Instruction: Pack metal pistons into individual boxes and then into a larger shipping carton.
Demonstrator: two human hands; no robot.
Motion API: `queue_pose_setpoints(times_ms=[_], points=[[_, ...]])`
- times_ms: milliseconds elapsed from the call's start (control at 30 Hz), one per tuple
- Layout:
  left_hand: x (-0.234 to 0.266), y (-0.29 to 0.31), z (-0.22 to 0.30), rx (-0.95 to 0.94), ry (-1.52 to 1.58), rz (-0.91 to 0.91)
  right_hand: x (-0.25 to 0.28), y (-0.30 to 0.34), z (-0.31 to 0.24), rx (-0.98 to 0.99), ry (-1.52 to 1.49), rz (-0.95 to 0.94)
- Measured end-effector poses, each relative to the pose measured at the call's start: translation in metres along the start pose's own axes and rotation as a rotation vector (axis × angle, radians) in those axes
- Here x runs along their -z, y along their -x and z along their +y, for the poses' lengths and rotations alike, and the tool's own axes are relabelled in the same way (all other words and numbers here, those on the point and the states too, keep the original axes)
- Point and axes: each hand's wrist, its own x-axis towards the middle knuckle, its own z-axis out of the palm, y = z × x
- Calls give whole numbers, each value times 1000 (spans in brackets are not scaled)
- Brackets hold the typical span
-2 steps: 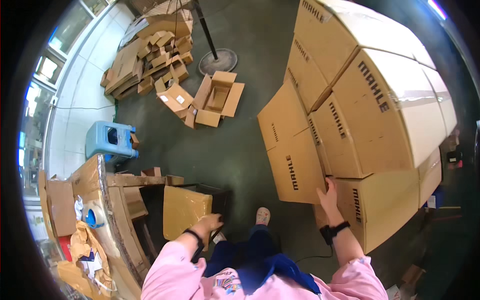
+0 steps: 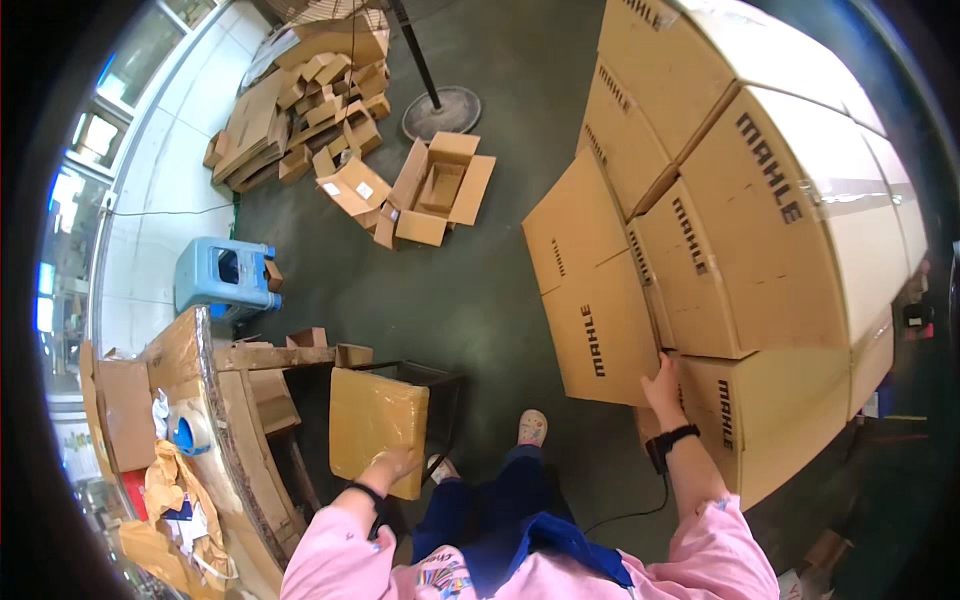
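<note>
My right hand (image 2: 662, 388) is closed on the lower right edge of a flat brown cardboard carton (image 2: 585, 290). The carton stands tilted against the left side of a tall stack of full cardboard boxes (image 2: 790, 230), its top leaning away from me. My left hand (image 2: 397, 462) is over the near right corner of a stool seat (image 2: 375, 425) wrapped in brown cardboard and tape. Its fingers are blurred, so I cannot see whether they press on the seat or grip anything. The stool's dark frame (image 2: 440, 378) shows behind the seat.
An opened carton (image 2: 440, 190) lies on the floor ahead, near a round stand base (image 2: 440, 112). Scrap cardboard (image 2: 260, 130) is heaped at the far left. A blue plastic stool (image 2: 225, 300) lies by the wall. A workbench (image 2: 225, 430) with tape rolls (image 2: 190, 435) is at my left.
My left hand has moved left from the stool seat's right edge to over its corner. My right hand stays on the flat carton. The whole view has shifted slightly.
</note>
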Motion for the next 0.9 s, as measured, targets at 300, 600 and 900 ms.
queue_pose_setpoints(times_ms=[300,600,900], points=[[-117,74,-72,271,511,34,-74,-43,7,-510,188,156],[-101,49,-5,18,585,115,-125,32,-46,278,-358,1],[-69,31,47,-190,816,260,-154,160,12,325,-15,-231]])
